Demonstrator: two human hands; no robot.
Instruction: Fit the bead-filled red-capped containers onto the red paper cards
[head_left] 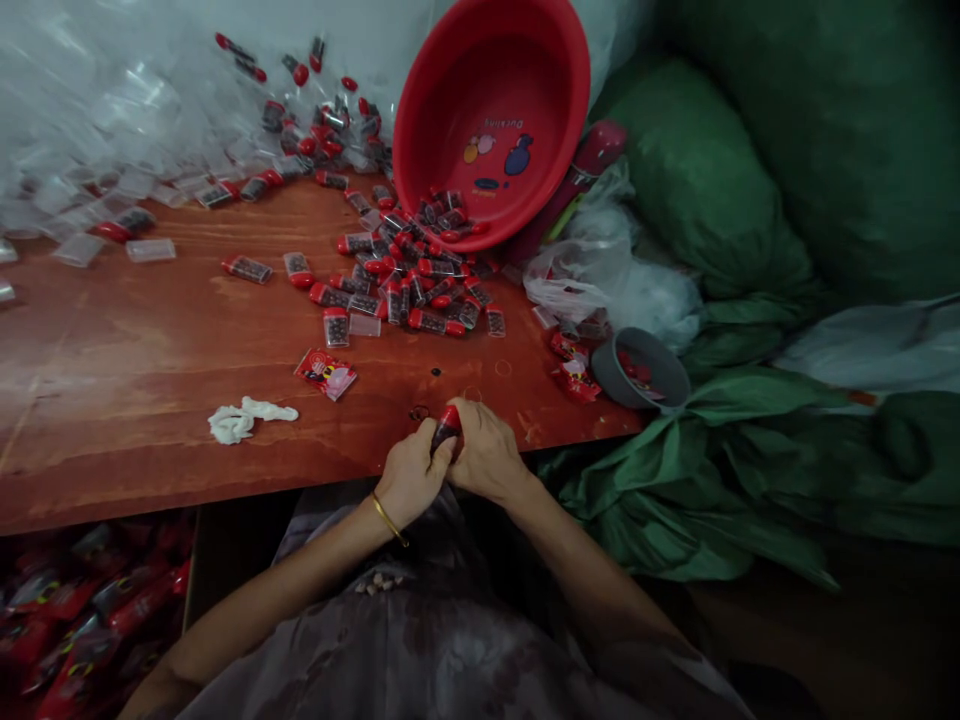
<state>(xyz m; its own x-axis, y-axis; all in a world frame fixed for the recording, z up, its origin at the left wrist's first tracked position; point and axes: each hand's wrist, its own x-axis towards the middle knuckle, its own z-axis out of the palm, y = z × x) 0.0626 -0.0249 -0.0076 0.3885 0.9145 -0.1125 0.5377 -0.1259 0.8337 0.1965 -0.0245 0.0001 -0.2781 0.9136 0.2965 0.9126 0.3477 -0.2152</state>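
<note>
Both hands meet at the near edge of the brown wooden table. My left hand, with a gold bangle on the wrist, and my right hand together grip one small clear box with a red cap. A pile of the same red-capped boxes lies farther back, spilling from a tipped red basin. A red printed packet lies on the table to the left of my hands.
A crumpled white scrap lies front left. Clear empty boxes and plastic heap at the back left. A grey bowl holds red pieces at the table's right edge. Green sacks fill the right. Red packets lie below left.
</note>
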